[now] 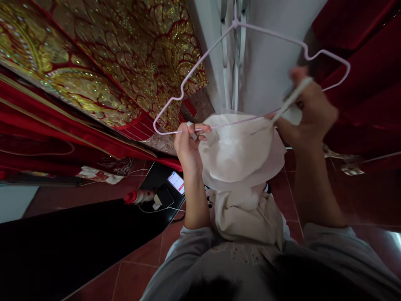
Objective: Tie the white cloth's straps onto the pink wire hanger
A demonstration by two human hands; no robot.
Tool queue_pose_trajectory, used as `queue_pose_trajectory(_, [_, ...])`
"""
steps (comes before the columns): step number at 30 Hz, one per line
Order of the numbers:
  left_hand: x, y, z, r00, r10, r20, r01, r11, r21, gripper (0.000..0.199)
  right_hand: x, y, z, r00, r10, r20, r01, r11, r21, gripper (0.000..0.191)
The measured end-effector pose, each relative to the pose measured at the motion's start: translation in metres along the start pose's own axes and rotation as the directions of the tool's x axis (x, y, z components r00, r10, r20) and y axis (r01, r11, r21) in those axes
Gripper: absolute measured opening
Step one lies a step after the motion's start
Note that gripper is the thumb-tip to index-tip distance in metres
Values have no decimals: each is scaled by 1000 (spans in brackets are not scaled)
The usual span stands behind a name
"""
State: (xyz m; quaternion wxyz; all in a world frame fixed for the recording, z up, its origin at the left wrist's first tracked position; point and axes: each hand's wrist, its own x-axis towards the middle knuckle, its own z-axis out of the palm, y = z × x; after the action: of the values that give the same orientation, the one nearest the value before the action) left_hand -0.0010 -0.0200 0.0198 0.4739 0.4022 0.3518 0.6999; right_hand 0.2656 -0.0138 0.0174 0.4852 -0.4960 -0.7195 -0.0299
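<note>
Hanger (236,24) beside gold-patterned garment (125,58).

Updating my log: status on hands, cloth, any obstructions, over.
Left hand gripping hanger by bottom bar. Right hand, blurred, holding pale strap. White cloth between hands, bar crossing its upper edge. Nothing seen blocking either hand.

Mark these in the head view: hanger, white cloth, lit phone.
Hanger (236,24): head view, on the joint where its two arms meet.
White cloth (236,152): head view, mid-panel, below the hanger's bottom bar.
Lit phone (176,182): head view, on its screen.
</note>
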Motion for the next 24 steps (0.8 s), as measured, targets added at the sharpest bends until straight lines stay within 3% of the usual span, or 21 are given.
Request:
queue_pose_trajectory(3, [0, -3, -1, 1000, -6, 1, 6, 1000, -7, 35, 4, -11, 0, 971, -131, 202, 131, 991, 16, 65])
queue_pose_trajectory(5, [-1, -3, -2, 1000, -1, 7, 1, 1000, -15, 32, 5, -15, 0, 953, -83, 291, 89, 996, -5, 53])
queue_pose_trajectory(10, [-3, -6, -11, 995, 48, -85, -41, 996, 75, 23, 2, -20, 2, 958, -33, 285, 45, 998, -35, 45])
queue_pose_trajectory(14, [0, -9, -28, 951, 152, -269, -123, 985, 121, 22, 0, -22, 10, 953, -50, 297, 57, 998, -16, 47])
queue_pose_trajectory(16, [1, -9, -34, 935, 172, -311, -136, 982, 132, 25, -1, -23, 13, 954, -47, 296, 51, 999, -4, 47])
queue_pose_trajectory(19, [-1, -8, -33, 947, 158, -278, -126, 983, 130, 24, 0, -23, 14, 956, -40, 291, 39, 999, 9, 44])
queue_pose_trajectory(24, [-5, -11, -15, 984, 87, -157, -77, 994, 71, 12, 0, -19, 5, 975, -39, 220, 36, 999, 18, 37])
